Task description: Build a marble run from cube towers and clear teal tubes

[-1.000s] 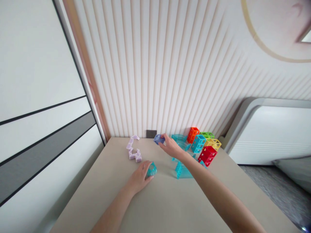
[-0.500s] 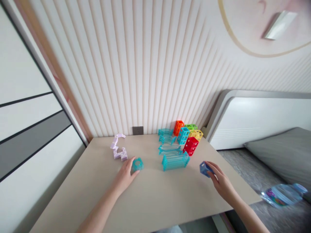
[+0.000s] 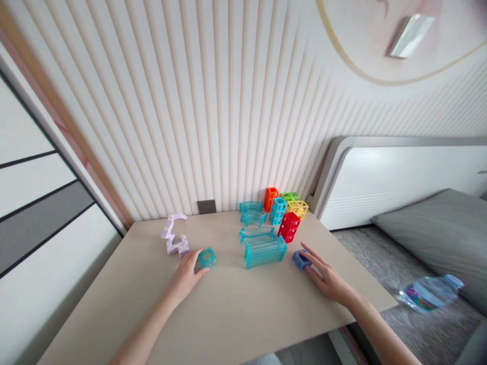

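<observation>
1. Resting on the beige surface point(image 3: 236, 314), the left hand point(image 3: 186, 276) lies palm down, far to the left of the red cage block point(image 3: 289, 226). Its fingertips touch a small teal ring piece point(image 3: 206, 258). The grip looks loose and partly open, laid over the piece's near edge rather than closed around it. This hand and piece have stayed as they were a second ago.
2. Beyond that hand, further left of the red cage block, a pale lilac zigzag toy point(image 3: 174, 238) lies flat.
3. Just left of the red cage block lie clear teal track pieces point(image 3: 264, 252), the largest nearest the person, smaller curved ones behind it.
4. The red cage block stands in a cluster with orange point(image 3: 271, 198), blue point(image 3: 277, 210), green point(image 3: 289, 196) and yellow point(image 3: 298, 208) cage blocks against the ribbed wall.
5. Just in front of the red cage block and slightly right, the right hand point(image 3: 329, 281) has brought a small blue cube point(image 3: 300, 260) down onto the surface. A second ago it held the cube far back by the wall socket; half a second ago it carried it near the right edge. Now the cube sits on the surface beside the teal tracks, with the fingers stretched nearly flat against its right side, the grip mostly open. That suggests the cube is being set down or let go here.
6. Far right of the red cage block, off the surface, a plastic bottle point(image 3: 429, 293) lies on the bed; its coloured label is too blurred to read. No other writing or brand is legible.
</observation>
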`<move>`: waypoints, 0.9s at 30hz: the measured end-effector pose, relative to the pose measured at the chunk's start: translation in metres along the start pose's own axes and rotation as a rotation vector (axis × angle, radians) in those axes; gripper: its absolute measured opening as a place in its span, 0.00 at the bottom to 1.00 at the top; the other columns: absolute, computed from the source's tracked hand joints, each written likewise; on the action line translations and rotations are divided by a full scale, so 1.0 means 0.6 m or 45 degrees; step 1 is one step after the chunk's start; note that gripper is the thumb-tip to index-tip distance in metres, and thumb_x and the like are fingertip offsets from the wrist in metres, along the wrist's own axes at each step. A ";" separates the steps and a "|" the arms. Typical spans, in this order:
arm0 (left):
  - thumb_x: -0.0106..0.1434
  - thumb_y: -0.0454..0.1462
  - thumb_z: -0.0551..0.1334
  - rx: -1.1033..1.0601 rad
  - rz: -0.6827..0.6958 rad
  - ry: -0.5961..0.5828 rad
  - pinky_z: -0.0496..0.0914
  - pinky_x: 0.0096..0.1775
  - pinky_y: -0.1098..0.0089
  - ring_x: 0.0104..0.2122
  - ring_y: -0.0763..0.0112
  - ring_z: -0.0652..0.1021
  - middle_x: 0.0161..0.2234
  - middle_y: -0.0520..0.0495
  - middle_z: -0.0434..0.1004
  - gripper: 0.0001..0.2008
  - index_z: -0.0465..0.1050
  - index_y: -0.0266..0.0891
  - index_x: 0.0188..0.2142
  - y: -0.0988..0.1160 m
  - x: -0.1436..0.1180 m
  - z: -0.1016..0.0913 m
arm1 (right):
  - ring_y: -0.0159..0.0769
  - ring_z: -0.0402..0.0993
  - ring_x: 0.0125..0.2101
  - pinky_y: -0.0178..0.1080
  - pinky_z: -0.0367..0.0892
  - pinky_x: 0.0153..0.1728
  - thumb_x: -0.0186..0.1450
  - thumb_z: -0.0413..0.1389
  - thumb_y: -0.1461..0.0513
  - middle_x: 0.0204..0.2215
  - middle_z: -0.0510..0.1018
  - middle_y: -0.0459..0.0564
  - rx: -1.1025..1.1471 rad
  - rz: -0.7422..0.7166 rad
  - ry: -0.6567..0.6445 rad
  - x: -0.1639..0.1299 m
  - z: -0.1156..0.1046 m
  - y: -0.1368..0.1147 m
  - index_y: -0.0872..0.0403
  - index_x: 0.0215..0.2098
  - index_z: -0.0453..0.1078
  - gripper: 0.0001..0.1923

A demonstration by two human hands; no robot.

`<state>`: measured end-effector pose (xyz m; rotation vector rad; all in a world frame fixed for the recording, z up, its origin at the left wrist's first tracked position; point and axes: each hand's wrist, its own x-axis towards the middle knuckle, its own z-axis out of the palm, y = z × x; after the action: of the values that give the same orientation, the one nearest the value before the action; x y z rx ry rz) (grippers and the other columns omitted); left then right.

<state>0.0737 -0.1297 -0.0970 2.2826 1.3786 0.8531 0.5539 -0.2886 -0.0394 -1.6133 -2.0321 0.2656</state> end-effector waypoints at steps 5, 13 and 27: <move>0.59 0.35 0.65 0.050 -0.037 -0.038 0.70 0.58 0.52 0.54 0.52 0.78 0.52 0.40 0.79 0.23 0.68 0.42 0.54 0.012 0.043 0.014 | 0.46 0.70 0.61 0.49 0.70 0.58 0.74 0.49 0.54 0.62 0.71 0.57 -0.075 0.020 0.364 0.041 -0.060 -0.025 0.49 0.60 0.69 0.19; 0.59 0.35 0.64 0.092 -0.077 -0.064 0.66 0.59 0.49 0.57 0.49 0.75 0.54 0.35 0.77 0.23 0.67 0.38 0.55 0.032 0.154 0.066 | 0.45 0.74 0.54 0.43 0.66 0.55 0.72 0.49 0.55 0.53 0.78 0.58 -0.400 0.281 0.036 0.301 -0.163 -0.062 0.55 0.56 0.72 0.20; 0.68 0.42 0.64 0.095 -0.083 -0.143 0.69 0.57 0.46 0.57 0.54 0.73 0.59 0.40 0.70 0.20 0.69 0.39 0.57 0.057 0.280 0.125 | 0.44 0.75 0.50 0.51 0.71 0.51 0.70 0.59 0.54 0.53 0.75 0.54 -0.576 0.457 -0.387 0.424 -0.101 -0.066 0.55 0.55 0.70 0.19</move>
<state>0.2042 0.0037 -0.0812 2.2896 1.4484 0.6530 0.5139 -0.0677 0.1008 -2.3484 -2.1148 0.1950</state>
